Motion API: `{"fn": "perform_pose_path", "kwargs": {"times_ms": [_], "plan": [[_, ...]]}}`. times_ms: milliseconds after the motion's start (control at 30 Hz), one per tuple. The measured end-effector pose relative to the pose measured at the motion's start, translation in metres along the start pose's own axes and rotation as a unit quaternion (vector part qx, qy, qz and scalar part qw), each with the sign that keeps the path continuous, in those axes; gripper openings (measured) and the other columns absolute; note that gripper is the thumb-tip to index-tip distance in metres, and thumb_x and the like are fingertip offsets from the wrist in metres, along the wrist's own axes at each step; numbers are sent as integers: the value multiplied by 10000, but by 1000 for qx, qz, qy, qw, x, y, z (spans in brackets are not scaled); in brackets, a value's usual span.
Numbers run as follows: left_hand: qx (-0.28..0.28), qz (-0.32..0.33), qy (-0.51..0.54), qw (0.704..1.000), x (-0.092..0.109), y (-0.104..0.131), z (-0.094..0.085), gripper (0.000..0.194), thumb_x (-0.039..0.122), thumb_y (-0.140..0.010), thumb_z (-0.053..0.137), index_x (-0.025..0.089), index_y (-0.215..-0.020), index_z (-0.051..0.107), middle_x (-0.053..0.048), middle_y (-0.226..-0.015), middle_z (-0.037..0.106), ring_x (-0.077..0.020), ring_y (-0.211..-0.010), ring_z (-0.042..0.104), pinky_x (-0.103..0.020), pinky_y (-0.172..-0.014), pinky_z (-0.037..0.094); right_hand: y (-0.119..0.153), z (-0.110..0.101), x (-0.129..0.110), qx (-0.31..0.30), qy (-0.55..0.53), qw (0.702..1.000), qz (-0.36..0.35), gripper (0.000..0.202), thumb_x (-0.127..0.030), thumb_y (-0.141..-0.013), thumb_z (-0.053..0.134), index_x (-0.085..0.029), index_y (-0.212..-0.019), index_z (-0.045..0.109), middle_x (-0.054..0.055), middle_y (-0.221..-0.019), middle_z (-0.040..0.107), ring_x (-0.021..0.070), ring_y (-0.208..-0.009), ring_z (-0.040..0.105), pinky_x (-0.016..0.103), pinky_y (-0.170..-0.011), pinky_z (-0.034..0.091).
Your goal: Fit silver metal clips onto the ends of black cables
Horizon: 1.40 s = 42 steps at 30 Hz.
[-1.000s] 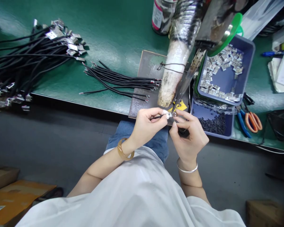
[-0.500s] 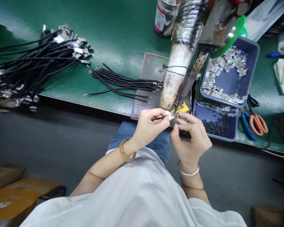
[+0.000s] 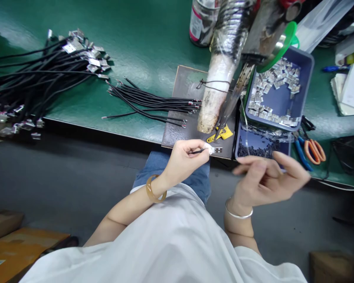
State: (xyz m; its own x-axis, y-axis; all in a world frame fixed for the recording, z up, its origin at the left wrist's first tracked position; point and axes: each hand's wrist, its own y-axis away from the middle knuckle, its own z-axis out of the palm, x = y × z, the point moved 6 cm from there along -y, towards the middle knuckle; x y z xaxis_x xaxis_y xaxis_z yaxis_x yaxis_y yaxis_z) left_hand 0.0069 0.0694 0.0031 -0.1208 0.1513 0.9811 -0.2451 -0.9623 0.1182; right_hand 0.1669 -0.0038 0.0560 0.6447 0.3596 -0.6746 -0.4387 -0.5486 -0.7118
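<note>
Pinched between the thumb and fingers of my left hand (image 3: pixel 190 159) is a black cable ending in a silver USB plug (image 3: pixel 217 150), which points right over the edge of the dark board (image 3: pixel 179 88). My right hand (image 3: pixel 271 177), slightly blurred, is apart from the plug, in front of the lower blue bin (image 3: pixel 238 143) of small black pieces. Its fingers are spread and hold nothing visible. A yellow piece (image 3: pixel 224 133) lies on the board beyond the plug, beneath metal prongs (image 3: pixel 222 118) and a wrapped white tube (image 3: pixel 214 94).
Loose black cables (image 3: pixel 147 102) lie across the board's left edge. A large pile of plugged cables (image 3: pixel 47 74) is at far left. Right of the tube are a blue bin of metal shells (image 3: pixel 308 74), orange-handled scissors (image 3: pixel 314 151) and a jar (image 3: pixel 203 23).
My right hand has let go near the plug and moved right, its fingers spreading. My left hand still holds the cable, and the plug now shows more fully. The view has shifted slightly.
</note>
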Motion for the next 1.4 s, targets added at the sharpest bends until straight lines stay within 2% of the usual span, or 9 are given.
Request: {"fn": "perform_pose_path", "kwargs": {"times_ms": [100,233,733,867,967,1067,1167,1267,1400], "plan": [[11,16,5,1000,2,-1,-1,113,194,-744,678,123,-658,700,13,-585,536,-67,-545,401,-178,-483,311,6,15,-3,-106,62,992,-30,190,-117,-886,685,-243,-1027,669,-7,-884,764,169,-786,768,292,-685,646],[19,28,-4,999,2,-4,1,151,206,-766,667,119,-645,692,11,-574,534,-68,-542,407,-175,-485,325,13,32,-7,-198,84,971,-103,200,-81,-844,715,-231,-964,659,42,-1086,775,183,-1000,756,317,-865,633],[24,31,-29,999,1,-6,2,129,191,-761,642,123,-661,686,26,-559,502,-54,-513,372,-168,-461,288,14,38,-8,-201,72,970,-119,198,-63,-821,704,-212,-905,604,73,-1084,776,163,-928,765,269,-819,631],[6,61,-66,996,2,2,4,135,158,-785,627,119,-685,708,23,-557,572,-48,-486,411,-157,-442,299,16,27,5,-178,32,983,-43,155,-126,-891,653,-213,-989,571,60,-1072,780,158,-862,774,234,-670,602],[6,171,-137,976,16,10,7,124,105,-809,620,122,-761,733,-7,-658,697,-55,-523,512,-145,-465,362,11,19,16,-150,19,987,52,89,-192,-940,618,-219,-986,547,-1,-879,761,118,-657,729,202,-546,533],[-10,291,-202,935,29,20,12,128,65,-829,613,119,-813,728,-15,-691,718,-46,-515,505,-153,-502,389,9,26,21,-235,-8,962,139,75,-248,-965,599,-227,-938,533,-85,-622,615,79,-490,608,172,-474,455],[-18,308,-206,929,32,22,9,94,79,-829,621,116,-804,704,7,-624,651,-47,-491,456,-165,-493,376,10,34,20,-292,-54,937,181,97,-269,-972,593,-228,-913,528,-84,-657,575,62,-499,565,167,-484,452],[-33,251,-159,954,27,18,3,111,109,-844,624,119,-752,684,2,-627,649,-52,-505,474,-160,-468,366,7,35,15,-283,-51,950,123,57,-222,-959,604,-224,-932,553,-41,-809,611,77,-645,616,199,-601,519],[-45,200,-139,969,22,14,0,155,114,-862,624,129,-746,727,-7,-631,673,-67,-526,517,-169,-479,381,6,36,-1,-271,30,959,-79,125,-106,-912,628,-226,-943,610,-7,-847,682,121,-787,674,246,-737,548]]}}
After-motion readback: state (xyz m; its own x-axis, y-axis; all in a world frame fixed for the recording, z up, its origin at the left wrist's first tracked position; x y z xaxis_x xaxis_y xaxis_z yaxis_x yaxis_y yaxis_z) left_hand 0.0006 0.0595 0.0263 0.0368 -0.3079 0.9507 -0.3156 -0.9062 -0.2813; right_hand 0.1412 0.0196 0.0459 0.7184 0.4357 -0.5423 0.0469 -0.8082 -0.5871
